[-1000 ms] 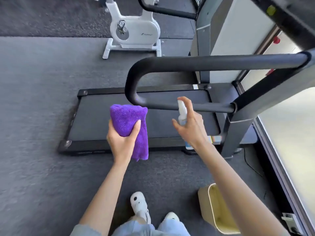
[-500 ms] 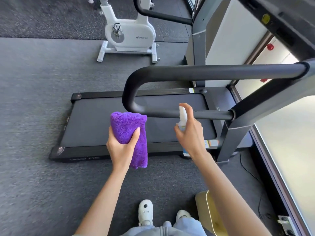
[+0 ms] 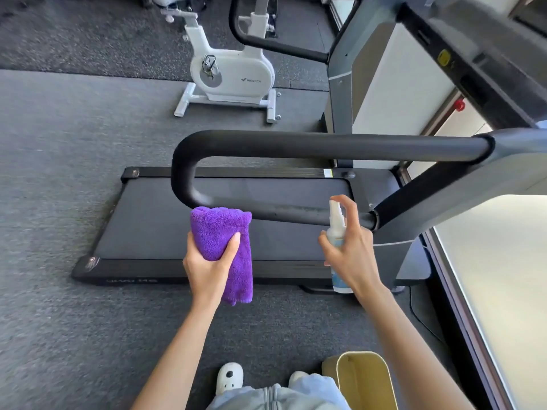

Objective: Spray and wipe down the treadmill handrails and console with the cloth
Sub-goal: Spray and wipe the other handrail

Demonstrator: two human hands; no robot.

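Note:
A black U-shaped treadmill handrail (image 3: 296, 145) loops out from the grey upright on the right; its lower bar (image 3: 284, 213) looks wet and streaked. My left hand (image 3: 208, 266) grips a folded purple cloth (image 3: 220, 232) whose top touches the bend of the lower bar. My right hand (image 3: 352, 253) holds a small white spray bottle (image 3: 336, 224) upright just in front of the lower bar, index finger on the nozzle. The treadmill console (image 3: 473, 63) is at the upper right, seen edge-on. The treadmill belt (image 3: 165, 220) lies below.
A white exercise bike (image 3: 231, 74) stands behind the treadmill. A yellow bin (image 3: 365, 380) sits on the grey floor by my right foot. A bright window wall (image 3: 497, 285) runs along the right. A second handrail (image 3: 275, 44) is farther back.
The cloth has risen up to the lower bar's bend. The spray bottle stays at the bar, and the bar now shows wet streaks. The view has tilted a little.

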